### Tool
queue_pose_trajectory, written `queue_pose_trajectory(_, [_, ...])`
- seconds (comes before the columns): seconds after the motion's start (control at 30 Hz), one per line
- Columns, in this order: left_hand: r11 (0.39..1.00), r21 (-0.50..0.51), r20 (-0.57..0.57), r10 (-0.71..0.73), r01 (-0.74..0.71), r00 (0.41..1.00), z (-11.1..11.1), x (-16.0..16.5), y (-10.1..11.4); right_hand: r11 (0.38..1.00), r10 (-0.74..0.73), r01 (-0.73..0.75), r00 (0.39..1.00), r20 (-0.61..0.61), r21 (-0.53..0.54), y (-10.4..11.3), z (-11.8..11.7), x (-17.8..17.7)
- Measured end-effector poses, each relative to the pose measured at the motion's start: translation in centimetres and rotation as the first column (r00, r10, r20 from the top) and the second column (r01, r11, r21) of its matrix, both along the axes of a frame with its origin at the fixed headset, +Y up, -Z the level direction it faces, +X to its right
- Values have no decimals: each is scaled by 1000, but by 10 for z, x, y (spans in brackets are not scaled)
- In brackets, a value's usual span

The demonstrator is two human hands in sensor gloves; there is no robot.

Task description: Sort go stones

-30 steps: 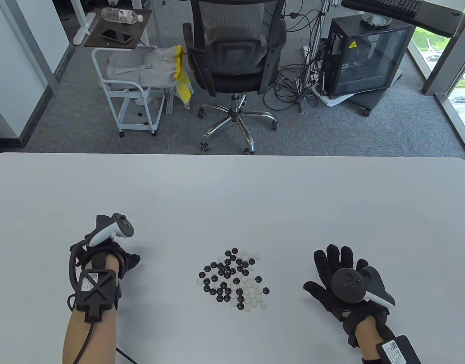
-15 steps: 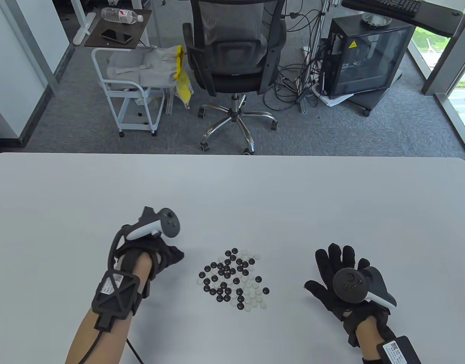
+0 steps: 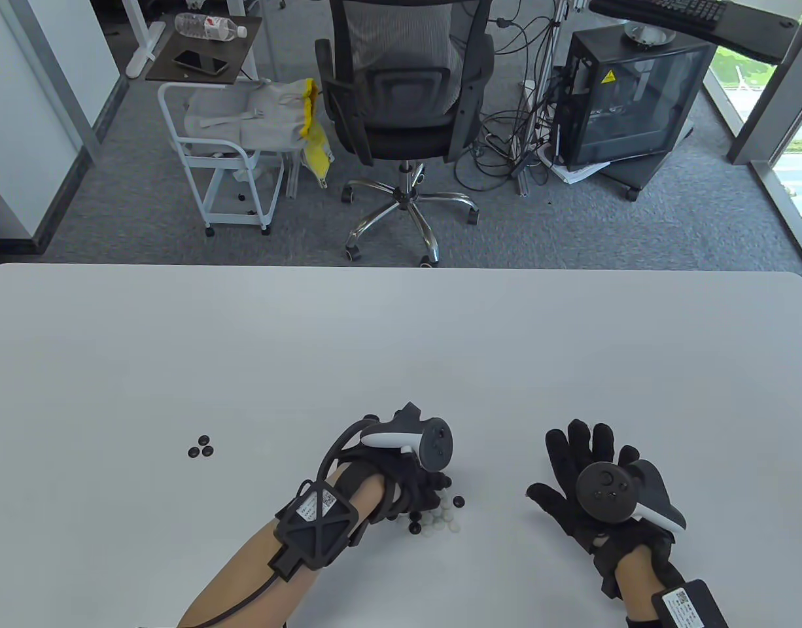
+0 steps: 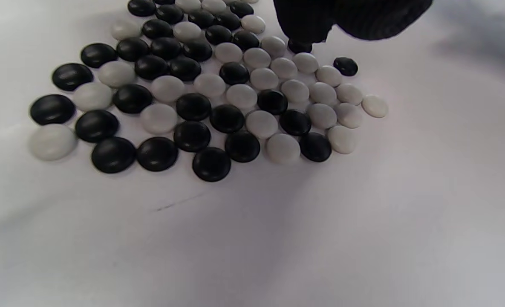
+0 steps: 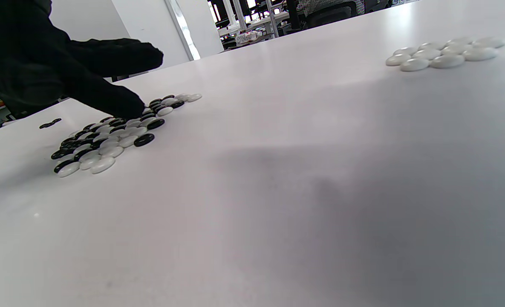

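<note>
The left hand [image 3: 407, 481] in its black sensor glove is reaching over the mixed pile of glossy black and white Go stones [image 4: 218, 98] near the middle of the white table [image 3: 401, 340]. Its fingertips [image 4: 307, 23] are touching down on a black stone at the pile's edge, but I honestly can't tell if it's pinching it. Three black stones [image 3: 201, 448] are sitting off to the left. The right hand [image 3: 587, 484] is lying flat, fingers spread and relaxed, right of the pile. A small cluster of white stones [image 5: 444, 51] is showing in the right wrist view.
</note>
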State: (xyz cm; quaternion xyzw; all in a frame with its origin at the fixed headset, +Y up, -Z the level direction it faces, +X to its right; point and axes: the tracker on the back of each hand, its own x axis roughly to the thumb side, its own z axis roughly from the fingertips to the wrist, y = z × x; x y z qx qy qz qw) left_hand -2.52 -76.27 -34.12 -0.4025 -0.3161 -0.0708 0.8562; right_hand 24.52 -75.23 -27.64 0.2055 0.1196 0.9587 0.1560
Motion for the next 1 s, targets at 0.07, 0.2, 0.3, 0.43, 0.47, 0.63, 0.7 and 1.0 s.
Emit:
queue_pose_trajectory(0.07, [1000, -5, 8, -7, 7, 1000, 0, 6, -5, 1000, 1, -1, 1000, -1, -2, 0, 0, 0])
queue_pose_trajectory(0.2, [1000, -5, -27, 5, -5, 1000, -13, 16, -13, 1000, 1, -1, 1000, -2, -2, 0, 0, 0])
queue_pose_trajectory(0.3, [997, -33, -147, 66, -72, 987, -39, 23, -16, 1000, 6, -6, 1000, -2, -9, -2, 0, -1])
queue_pose_trajectory(0.43, [991, -43, -291, 106, -123, 951, -68, 22, -15, 1000, 6, -6, 1000, -2, -19, -3, -1, -1])
queue_pose_trajectory(0.47, [991, -41, -328, 109, -130, 938, -75, 18, -14, 1000, 3, -3, 1000, -1, -20, -3, 0, 0])
queue_pose_trajectory(0.63, [994, -31, -486, 75, -103, 871, -96, -30, -8, 1000, -6, 5, 1000, -3, -20, -3, -1, 1])
queue_pose_trajectory(0.7, [995, -33, -546, 57, -89, 836, -101, -57, -7, 1000, -5, 5, 1000, -4, -22, -2, -1, 0])
queue_pose_trajectory(1.0, [997, -56, -759, -79, 55, 646, -89, -196, 4, 1000, 4, -4, 1000, -11, -16, -2, -1, 0])
